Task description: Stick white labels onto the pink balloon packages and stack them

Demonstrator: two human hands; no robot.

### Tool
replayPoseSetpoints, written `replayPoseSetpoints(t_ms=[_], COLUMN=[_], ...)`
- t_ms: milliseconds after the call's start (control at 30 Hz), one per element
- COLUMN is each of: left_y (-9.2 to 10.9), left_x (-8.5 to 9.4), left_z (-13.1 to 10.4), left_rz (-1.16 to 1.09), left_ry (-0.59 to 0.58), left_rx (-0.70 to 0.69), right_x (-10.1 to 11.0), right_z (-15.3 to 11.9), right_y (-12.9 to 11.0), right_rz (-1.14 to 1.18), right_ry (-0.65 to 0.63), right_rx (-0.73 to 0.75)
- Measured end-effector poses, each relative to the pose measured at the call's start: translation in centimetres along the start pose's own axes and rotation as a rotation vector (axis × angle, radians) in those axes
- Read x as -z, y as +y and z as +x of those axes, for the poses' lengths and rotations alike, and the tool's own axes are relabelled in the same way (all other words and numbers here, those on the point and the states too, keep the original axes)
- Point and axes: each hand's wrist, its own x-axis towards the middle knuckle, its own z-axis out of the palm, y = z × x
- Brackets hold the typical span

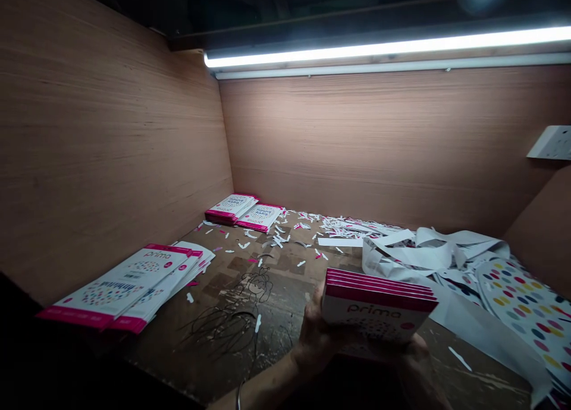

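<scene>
Near the front of the table, both my hands hold a small stack of white and magenta printed packets (pixel 379 303) marked "prima", their magenta edges fanned toward the back. My left hand (pixel 314 332) wraps round the stack's left side. At the lower right corner my right hand (pixel 417 356) grips it, partly in shadow. More packets of the same print (pixel 129 279) lie overlapping at the left, and two smaller piles (pixel 263 215) sit in the far left corner.
White and magenta paper scraps (pixel 279 237) litter the worktable (pixel 285 279). Dark tangled threads (pixel 232 321) lie left of my hands. Long white paper strips (pixel 437 249) and dotted sheets (pixel 526 315) cover the right side. Wooden panels enclose the table; a socket (pixel 553 142) is at right.
</scene>
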Motion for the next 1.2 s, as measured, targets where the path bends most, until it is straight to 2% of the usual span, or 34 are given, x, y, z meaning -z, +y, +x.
replayPoseSetpoints(t_ms=[133, 333, 433, 533, 600, 700, 800, 867, 933, 1000, 1067, 1133, 1200], left_y=[0.3, -0.6, 0.0, 1.0, 1.2, 0.2, -1.8, -2.8, -3.2, -3.0, -2.6, -2.4, -2.4], left_x=[-0.3, 0.0, 0.9, 1.7, 2.0, 2.0, 2.0, 2.3, 2.7, 3.2, 3.7, 4.0, 4.2], left_z=[0.0, -0.1, 0.8, 2.4, 3.2, 3.6, 3.5, 3.6, 3.8, 4.1, 4.4, 4.7, 4.9], left_rz=[-0.016, -0.052, -0.157, -0.222, -0.290, -0.448, -0.516, -0.564, -0.622, -0.653, -0.649, -0.633, -0.628], left_ry=[0.029, -0.015, -0.130, -0.286, -0.320, -0.261, -0.142, -0.083, -0.042, 0.028, 0.155, 0.269, 0.315], left_rx=[-0.018, 0.027, 0.124, 0.253, 0.341, 0.468, 0.544, 0.569, 0.597, 0.642, 0.700, 0.741, 0.754], right_x=[-0.3, -0.6, -1.0, -1.7, -2.2, -2.8, -3.0, -2.8, -1.9, -0.3, 1.7, 3.6, 5.0], right_z=[0.0, -0.2, -0.6, -0.4, 0.2, 1.1, 2.1, 3.2, 5.3, 8.6, 12.8, 17.1, 20.9], right_y=[-0.5, -0.6, -1.3, -2.3, -2.7, -2.5, -1.7, -1.7, -2.7, -4.7, -6.8, -8.3, -8.7], right_rz=[-0.007, 0.077, 0.224, 0.367, 0.439, 0.484, 0.454, 0.321, -0.026, -0.467, -0.645, -0.769, -0.897], right_ry=[0.003, 0.015, 0.015, -0.072, -0.134, -0.146, -0.195, -0.263, -0.265, -0.142, 0.038, 0.179, 0.249], right_rx=[0.000, 0.005, -0.006, -0.078, -0.145, -0.215, -0.274, -0.300, -0.218, -0.013, 0.131, 0.178, 0.161])
